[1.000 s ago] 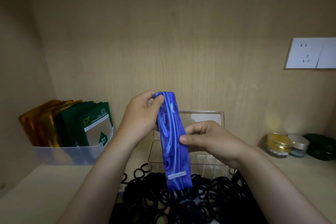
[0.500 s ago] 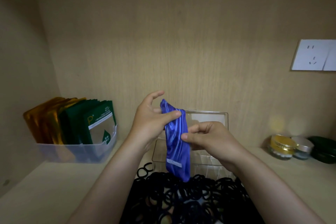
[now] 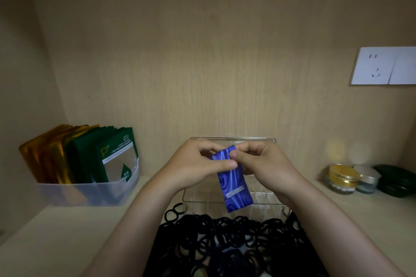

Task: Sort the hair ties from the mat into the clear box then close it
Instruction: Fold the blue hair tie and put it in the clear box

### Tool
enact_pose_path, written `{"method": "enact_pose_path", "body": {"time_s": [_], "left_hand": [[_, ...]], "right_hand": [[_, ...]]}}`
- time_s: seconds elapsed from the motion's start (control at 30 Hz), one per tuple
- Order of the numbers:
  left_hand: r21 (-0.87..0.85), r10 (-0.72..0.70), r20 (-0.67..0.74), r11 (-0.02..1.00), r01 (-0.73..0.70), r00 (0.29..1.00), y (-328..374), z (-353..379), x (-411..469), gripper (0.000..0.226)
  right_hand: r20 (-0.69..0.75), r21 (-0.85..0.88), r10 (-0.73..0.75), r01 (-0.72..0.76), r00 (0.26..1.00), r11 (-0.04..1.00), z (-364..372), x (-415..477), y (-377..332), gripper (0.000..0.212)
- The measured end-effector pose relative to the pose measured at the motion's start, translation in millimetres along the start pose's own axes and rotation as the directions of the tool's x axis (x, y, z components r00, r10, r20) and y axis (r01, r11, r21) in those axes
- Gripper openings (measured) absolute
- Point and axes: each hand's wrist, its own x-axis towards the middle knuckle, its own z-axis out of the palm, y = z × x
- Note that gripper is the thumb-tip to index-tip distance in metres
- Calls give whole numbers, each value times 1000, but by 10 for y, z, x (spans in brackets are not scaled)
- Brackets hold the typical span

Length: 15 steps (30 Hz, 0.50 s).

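Both hands, left hand point(image 3: 193, 164) and right hand point(image 3: 267, 164), pinch the folded blue band point(image 3: 234, 183) above the open clear box point(image 3: 202, 200). If the fingers loosen, the fold may spring open.

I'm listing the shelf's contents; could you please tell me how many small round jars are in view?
3, in a row at the right: a gold-lidded jar, a silver-lidded jar beside it, and a dark green jar farthest right. More may sit beyond the frame's edge.
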Motion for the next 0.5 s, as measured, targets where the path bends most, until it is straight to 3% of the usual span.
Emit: {"method": "enact_pose_path", "body": {"time_s": [0.1, 0.27, 0.33, 0.4, 0.5], "left_hand": [[-67, -41, -31, 997, 38, 999, -57, 50, 39, 8], [-258, -115, 28, 959, 118, 993, -32, 42, 22, 15], [-260, -114, 34, 958, 119, 993, -17, 33, 10, 16], [-271, -116, 1, 956, 112, 993, -36, 30, 20, 16], [-258, -116, -55, 961, 98, 992, -45, 42, 39, 15]], "right_hand": [[-50, 84, 14, -10, 999, 996, -10, 17, 14, 11], [-87, 122, 3, 8, 996, 993, -11, 27, 19, 16], [27, 97, 21, -24, 999, 995, -31, 15, 45, 27], [178, 82, 68, -84, 982, 993, -33, -13, 70, 25], [202, 115, 107, -132, 973, 984, -34, 8, 153, 17]]}}
